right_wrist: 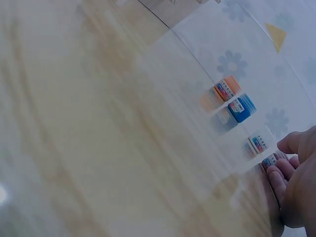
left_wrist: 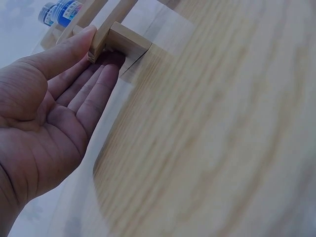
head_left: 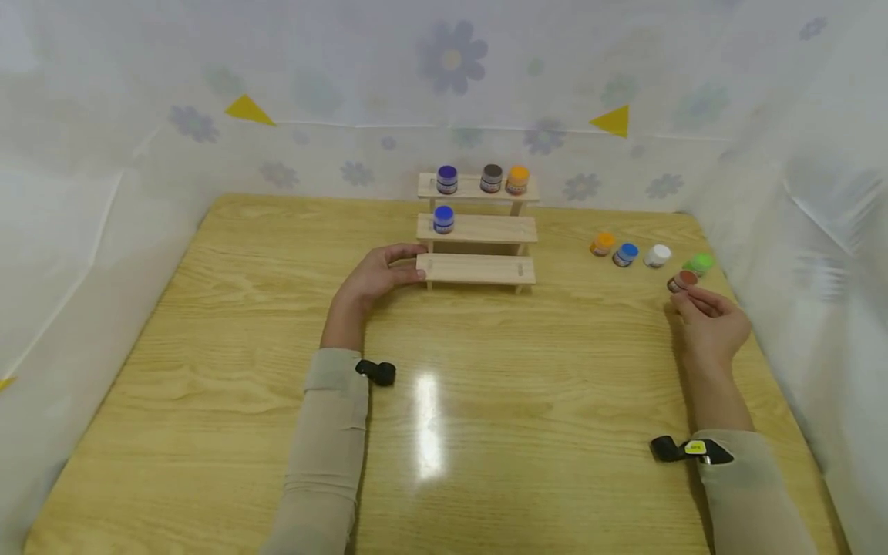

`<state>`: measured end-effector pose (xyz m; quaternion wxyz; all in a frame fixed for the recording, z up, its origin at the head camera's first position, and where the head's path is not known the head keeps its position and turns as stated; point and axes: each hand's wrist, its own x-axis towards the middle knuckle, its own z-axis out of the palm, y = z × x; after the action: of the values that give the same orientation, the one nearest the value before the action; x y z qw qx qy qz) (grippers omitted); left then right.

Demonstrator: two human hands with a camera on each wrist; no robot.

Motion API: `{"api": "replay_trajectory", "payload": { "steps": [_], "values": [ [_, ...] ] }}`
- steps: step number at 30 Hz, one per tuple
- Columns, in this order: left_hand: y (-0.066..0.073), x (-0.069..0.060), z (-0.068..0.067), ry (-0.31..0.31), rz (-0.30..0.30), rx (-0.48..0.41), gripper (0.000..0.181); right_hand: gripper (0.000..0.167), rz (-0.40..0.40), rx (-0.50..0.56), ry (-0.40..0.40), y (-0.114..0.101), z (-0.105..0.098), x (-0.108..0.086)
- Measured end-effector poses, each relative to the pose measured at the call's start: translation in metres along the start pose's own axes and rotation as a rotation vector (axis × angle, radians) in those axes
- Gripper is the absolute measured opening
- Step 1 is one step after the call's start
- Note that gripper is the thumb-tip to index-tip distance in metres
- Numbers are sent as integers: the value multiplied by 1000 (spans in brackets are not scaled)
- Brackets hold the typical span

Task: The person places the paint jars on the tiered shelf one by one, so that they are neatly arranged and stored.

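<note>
A three-tier wooden rack [head_left: 479,270] stands at the table's middle back. My left hand [head_left: 371,277] grips the left end of its lowest tier; in the left wrist view the thumb of that hand [left_wrist: 54,103] lies on the wood [left_wrist: 126,42], fingers beneath. On the top tier stand a dark blue jar [head_left: 447,179], a dark-lidded jar [head_left: 491,179] and an orange jar [head_left: 517,180]; a blue jar [head_left: 443,220] is on the middle tier's left. At the right, my right hand [head_left: 714,331] pinches a brown-lidded jar [head_left: 683,281], partly hidden by fingers in the right wrist view.
Beside the brown-lidded jar are a green-lidded jar [head_left: 699,264], a white jar [head_left: 657,256], a blue jar [head_left: 626,255] and an orange jar [head_left: 603,244]. Flowered white sheeting [head_left: 451,100] hangs behind the wooden table [head_left: 527,408] and along its sides.
</note>
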<state>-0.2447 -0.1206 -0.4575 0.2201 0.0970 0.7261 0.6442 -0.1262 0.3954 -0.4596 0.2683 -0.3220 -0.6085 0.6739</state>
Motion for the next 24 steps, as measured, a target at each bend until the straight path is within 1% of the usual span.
{"api": "replay_trajectory", "payload": {
  "steps": [2,4,9,13,17,24],
  "values": [
    [-1,0,0,1,2,1,53,27,6,-2,24,0,-3,3],
    [-2,0,0,1,5,-2,53,28,9,23,44,0,-5,5],
    [-1,0,1,-1,10,-10,53,37,14,77,51,0,-6,10],
    [1,-2,0,-4,6,-14,53,45,-2,61,22,1,-4,14],
    [1,-3,-1,3,2,-8,53,47,-9,47,-14,3,-1,20],
    [0,-2,0,-5,11,4,52,44,-44,-9,-2,0,2,30]
  ]
}}
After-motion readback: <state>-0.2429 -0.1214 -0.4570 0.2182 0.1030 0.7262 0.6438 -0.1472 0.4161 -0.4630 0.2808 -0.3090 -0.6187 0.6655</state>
